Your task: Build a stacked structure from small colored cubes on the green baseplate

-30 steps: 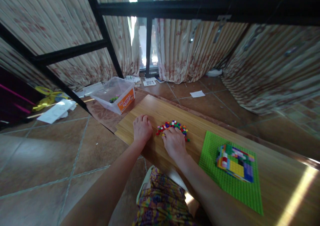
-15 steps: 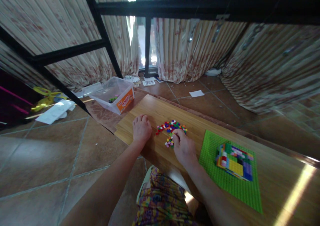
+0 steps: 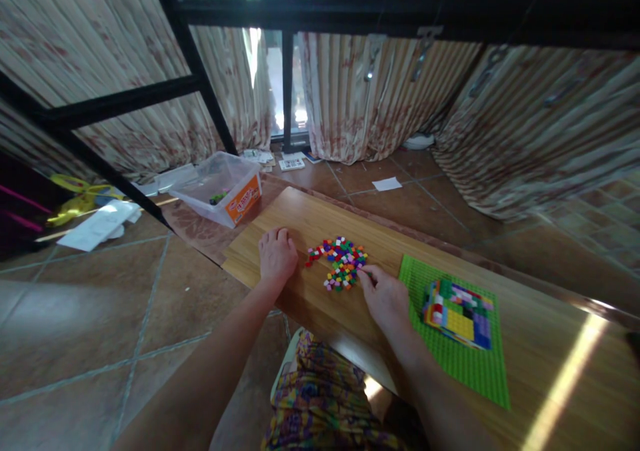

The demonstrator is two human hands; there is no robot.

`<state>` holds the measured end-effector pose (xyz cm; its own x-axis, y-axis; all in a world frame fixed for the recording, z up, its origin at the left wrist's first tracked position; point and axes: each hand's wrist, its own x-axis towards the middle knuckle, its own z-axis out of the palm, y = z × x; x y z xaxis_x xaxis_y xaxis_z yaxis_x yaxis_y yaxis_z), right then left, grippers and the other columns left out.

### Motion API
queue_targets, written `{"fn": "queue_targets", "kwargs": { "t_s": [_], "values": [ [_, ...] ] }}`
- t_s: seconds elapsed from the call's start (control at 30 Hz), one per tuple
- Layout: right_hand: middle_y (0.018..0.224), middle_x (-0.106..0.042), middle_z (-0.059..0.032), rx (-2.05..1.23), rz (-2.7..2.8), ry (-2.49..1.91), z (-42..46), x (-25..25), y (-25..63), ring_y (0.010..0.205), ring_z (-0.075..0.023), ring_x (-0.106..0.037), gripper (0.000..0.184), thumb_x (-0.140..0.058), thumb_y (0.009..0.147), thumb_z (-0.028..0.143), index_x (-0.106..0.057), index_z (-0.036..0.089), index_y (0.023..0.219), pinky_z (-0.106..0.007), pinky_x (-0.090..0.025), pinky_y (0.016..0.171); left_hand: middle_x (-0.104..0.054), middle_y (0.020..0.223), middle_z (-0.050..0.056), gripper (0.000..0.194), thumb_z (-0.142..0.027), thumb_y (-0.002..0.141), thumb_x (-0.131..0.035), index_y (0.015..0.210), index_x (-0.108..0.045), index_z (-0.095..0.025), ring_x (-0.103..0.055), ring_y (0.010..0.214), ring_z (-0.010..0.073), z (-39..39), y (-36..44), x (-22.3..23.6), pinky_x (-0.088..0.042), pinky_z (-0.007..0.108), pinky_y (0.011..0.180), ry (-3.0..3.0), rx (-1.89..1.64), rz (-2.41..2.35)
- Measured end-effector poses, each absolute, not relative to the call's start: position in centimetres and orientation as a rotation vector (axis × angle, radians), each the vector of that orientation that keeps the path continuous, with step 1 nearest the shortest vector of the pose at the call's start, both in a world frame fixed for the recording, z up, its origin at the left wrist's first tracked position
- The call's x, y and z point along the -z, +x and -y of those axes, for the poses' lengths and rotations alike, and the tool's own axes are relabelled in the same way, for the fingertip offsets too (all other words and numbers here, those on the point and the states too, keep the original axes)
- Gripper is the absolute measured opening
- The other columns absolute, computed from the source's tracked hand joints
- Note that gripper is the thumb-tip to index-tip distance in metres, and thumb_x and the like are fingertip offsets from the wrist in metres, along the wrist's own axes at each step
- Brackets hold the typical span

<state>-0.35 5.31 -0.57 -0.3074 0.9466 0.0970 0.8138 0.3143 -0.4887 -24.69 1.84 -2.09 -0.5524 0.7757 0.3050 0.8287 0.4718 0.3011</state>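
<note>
L hand [image 3: 278, 256] lies unclenched on bench [image 3: 300, 211], prob. as brace; R hand [image 3: 387, 298] at rt. edge of brick pile [image 3: 345, 264], prob. for fingertip access; grip can't be confirmed.

right fingers [image 3: 371, 275] beside small colourful bricks [image 3: 343, 260], left fingers [image 3: 275, 236] on table [image 3: 305, 214]

Small multicoloured plastic cubes [image 3: 345, 262] beside the right grip [image 3: 387, 298] look smooth; the flat green plastic baseplate [image 3: 475, 368] right of it, studded; the brown wooden table [image 3: 310, 218] beneath, smooth.
</note>
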Motion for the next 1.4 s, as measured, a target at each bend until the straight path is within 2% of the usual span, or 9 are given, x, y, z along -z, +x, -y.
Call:
{"fn": "queue_targets", "kwargs": {
  "t_s": [0.17,0.33,0.47,0.73,0.83,0.97,1.07,1.2,1.4],
  "values": [
    [0.093,-0.079,-0.0057,-0.506,2.198,-1.470,-5.4,0.5,-0.7,0.079,-0.0203,-0.071,0.030,-0.053,0.097,0.041,-0.076,0.024,0.105,-0.028,-0.044,0.069,-0.064,0.126,0.013,0.034,-0.024,0.094,-0.041,0.118,-0.064,-0.016,-0.056,0.119,0.0296,-1.8,-24.7,2.2,-0.043,0.045,0.104,-1.424,0.647,2.581],
    [0.097,-0.076,-0.0045,-0.503,2.261,-1.381,-5.9,-0.7,-2.7,0.088,-0.0187,-0.068,0.024,-0.055,0.096,0.032,-0.078,0.025,0.100,-0.027,-0.044,0.076,-0.064,0.125,0.014,0.034,-0.024,0.094,-0.041,0.117,-0.064,-0.016,-0.056,0.119,0.0297,-1.8,-24.7,2.2,-0.043,0.045,0.104,-1.422,0.647,2.575],
    [0.104,-0.072,-0.0058,-0.468,2.420,-1.333,-6.3,-1.5,-5.6,0.098,-0.0200,-0.063,0.020,-0.059,0.095,0.028,-0.077,0.025,0.103,-0.028,-0.044,0.083,-0.064,0.126,0.014,0.034,-0.024,0.094,-0.040,0.118,-0.063,-0.016,-0.056,0.119,0.0300,-1.8,-24.7,2.2,-0.043,0.045,0.104,-1.416,0.641,2.590],
    [0.106,-0.068,-0.0098,-0.442,2.484,-1.365,-6.8,-0.8,-7.4,0.104,-0.0230,-0.059,0.017,-0.057,0.093,0.022,-0.073,0.020,0.092,-0.031,-0.044,0.085,-0.064,0.126,0.014,0.034,-0.025,0.093,-0.042,0.118,-0.063,-0.016,-0.056,0.118,0.0303,-1.9,-24.8,2.4,-0.043,0.045,0.104,-1.411,0.644,2.578],
    [0.100,-0.070,-0.0089,-0.650,2.296,-1.289,-6.6,-0.9,-6.8,0.097,-0.0220,-0.061,0.016,-0.056,0.092,0.022,-0.072,0.020,0.090,-0.033,-0.045,0.085,-0.064,0.126,0.014,0.034,-0.025,0.093,-0.042,0.119,-0.063,-0.016,-0.056,0.117,0.0303,-1.9,-24.8,2.4,-0.043,0.045,0.103,-1.416,0.638,2.582],
    [0.079,-0.069,-0.0016,-1.402,1.709,-1.101,-5.4,-1.9,-5.4,0.065,-0.0159,-0.059,0.022,-0.060,0.088,0.040,-0.071,0.021,0.091,-0.030,-0.047,0.065,-0.064,0.126,0.015,0.035,-0.025,0.093,-0.041,0.119,-0.064,-0.015,-0.056,0.118,0.0306,-1.9,-24.9,2.4,-0.044,0.046,0.103,-1.418,0.646,2.577],
    [0.075,-0.070,0.0002,-1.848,1.193,-0.927,-4.2,-3.0,-4.1,0.058,-0.0125,-0.057,0.035,-0.075,0.074,0.053,-0.071,0.021,0.087,-0.027,-0.047,0.057,-0.064,0.126,0.015,0.036,-0.025,0.093,-0.041,0.119,-0.064,-0.015,-0.056,0.119,0.0311,-1.9,-25.0,2.3,-0.043,0.046,0.104,-1.421,0.652,2.559],
    [0.075,-0.071,0.0002,-2.027,0.853,-0.829,-3.0,-4.5,-2.4,0.063,-0.0105,-0.060,0.037,-0.088,0.064,0.047,-0.073,0.020,0.084,-0.023,-0.047,0.058,-0.064,0.126,0.016,0.037,-0.026,0.092,-0.040,0.118,-0.064,-0.014,-0.057,0.119,0.0309,-1.9,-25.2,2.2,-0.043,0.047,0.104,-1.433,0.653,2.547],
    [0.072,-0.070,0.0009,-1.991,0.748,-0.812,-2.0,-6.0,1.2,0.060,-0.0081,-0.057,0.031,-0.087,0.068,0.041,-0.078,0.021,0.089,-0.020,-0.045,0.055,-0.065,0.124,0.019,0.041,-0.027,0.092,-0.037,0.116,-0.065,-0.010,-0.058,0.116,0.0322,-2.0,-25.6,2.1,-0.042,0.047,0.104,-1.478,0.627,2.497]
  ]
}}
